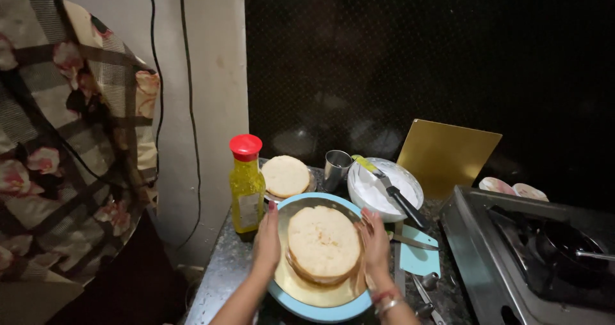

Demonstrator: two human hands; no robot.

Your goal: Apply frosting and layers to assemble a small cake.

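Note:
A round pale sponge cake layer point(323, 243) sits on a gold cake board point(295, 285), which rests on a light blue turntable point(323, 312). My left hand point(266, 242) lies flat against the board's left edge, fingers together and pointing away from me. On the other side, my right hand point(375, 243) presses against the cake's right edge; bangles circle its wrist. Neither hand wraps around anything. A second cake layer point(286, 176) rests on a plate behind.
A yellow bottle with a red cap point(246, 184) stands left of the turntable. Behind are a steel cup point(336, 166), a bowl of white cream point(383, 190) with a spatula in it, and a gold board point(446, 157). A gas stove point(532, 254) fills the right.

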